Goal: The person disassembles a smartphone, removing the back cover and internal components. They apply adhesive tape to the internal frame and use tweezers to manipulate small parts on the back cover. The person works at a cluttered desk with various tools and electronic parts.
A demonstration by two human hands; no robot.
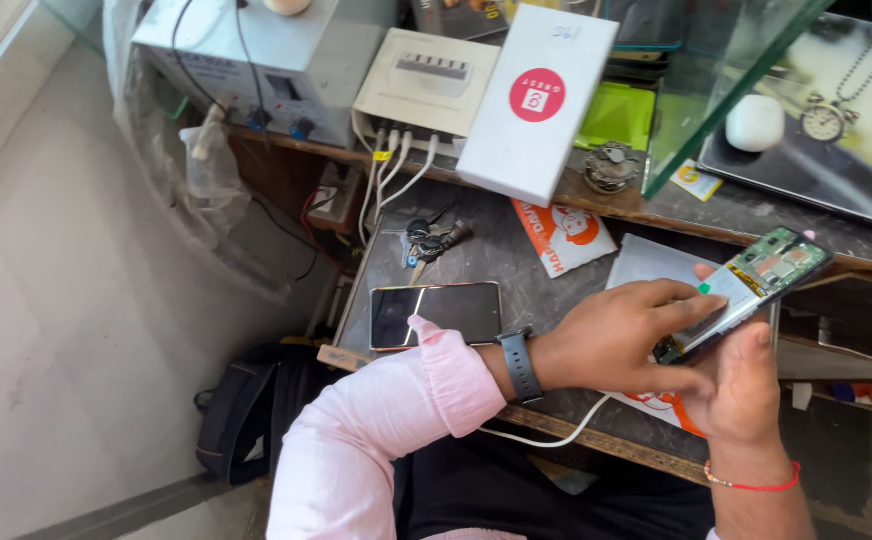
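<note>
Opened phone, back cover off, green circuit board showing, sits tilted at the right of the workbench, held above it between both hands. Left hand, wristwatch on the wrist, lies across the phone's lower end, fingers pressed along its edge and thumb curled below. Right hand, red thread at the wrist, cups the phone from beneath, thumb up against its side.

Left to right: grey power unit at far left; cream charging box with white cables; intact dark phone flat on the bench near the left sleeve; white rectangular carton with a round red label, leaning; orange-and-white printed packet flat below it; green sheet behind; small yellow sticker beside the glass pane.
</note>
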